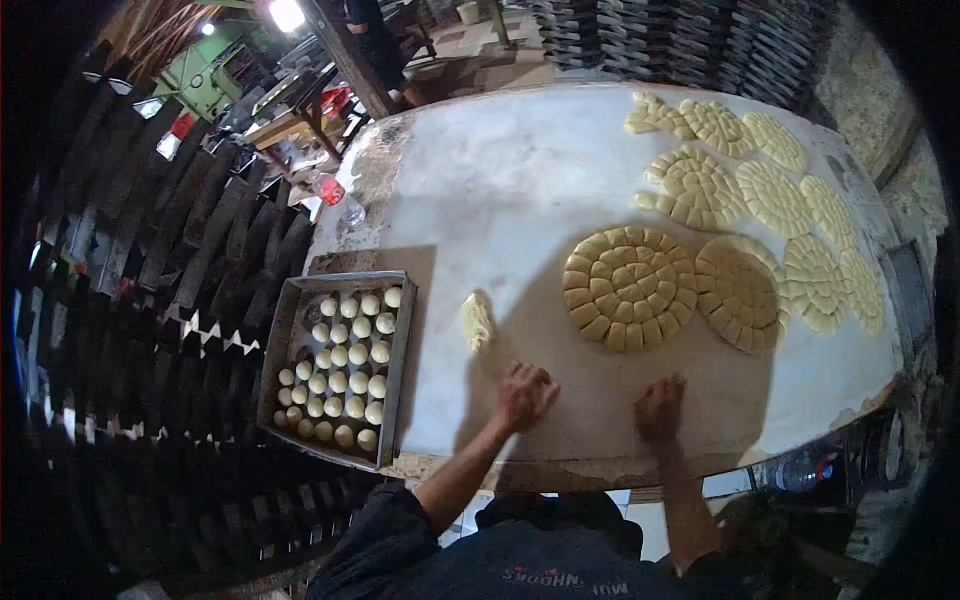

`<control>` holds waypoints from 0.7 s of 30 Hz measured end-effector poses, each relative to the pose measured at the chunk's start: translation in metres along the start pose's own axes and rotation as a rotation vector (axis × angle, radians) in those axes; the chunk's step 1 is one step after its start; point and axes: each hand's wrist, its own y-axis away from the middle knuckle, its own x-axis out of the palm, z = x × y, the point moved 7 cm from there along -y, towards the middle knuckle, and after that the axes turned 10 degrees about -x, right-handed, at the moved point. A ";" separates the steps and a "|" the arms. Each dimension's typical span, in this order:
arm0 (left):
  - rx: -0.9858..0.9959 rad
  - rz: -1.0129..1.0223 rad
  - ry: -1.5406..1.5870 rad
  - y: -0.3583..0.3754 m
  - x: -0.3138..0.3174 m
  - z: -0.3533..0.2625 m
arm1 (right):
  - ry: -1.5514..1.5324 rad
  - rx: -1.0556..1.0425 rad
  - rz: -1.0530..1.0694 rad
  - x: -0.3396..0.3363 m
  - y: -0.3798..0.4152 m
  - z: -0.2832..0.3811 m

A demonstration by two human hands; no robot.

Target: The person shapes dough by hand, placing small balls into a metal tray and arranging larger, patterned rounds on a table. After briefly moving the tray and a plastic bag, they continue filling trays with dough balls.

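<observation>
My left hand is over the near edge of the pale table, its fingers curled in; whatever they hold, if anything, is hidden. To its right, my right hand is also closed, in shadow and a little blurred, so its contents cannot be made out. Just beyond my left hand lies a small elongated lump of dough. A large round of dough cut into many segments rests on the table farther off, between and beyond both hands. Touching or overlapping its right side is another scored dough round.
More scored dough rounds crowd the table's right side. At the left edge stands a metal tray with several dough balls. A plastic bottle with a red label lies at the far left. Stacked dark slats line the left.
</observation>
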 end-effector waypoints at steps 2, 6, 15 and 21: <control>0.165 0.035 -0.064 0.033 0.020 -0.021 | 0.274 -0.309 0.059 0.025 0.046 0.033; 0.363 0.003 -0.087 0.100 0.026 0.049 | -0.108 -0.545 0.590 -0.032 0.065 0.018; -0.026 -0.278 0.089 -0.013 -0.005 -0.035 | -0.115 -0.120 0.141 0.000 -0.034 0.003; 0.213 0.017 -0.325 0.080 -0.032 0.023 | -0.029 -0.417 0.209 -0.020 -0.003 -0.073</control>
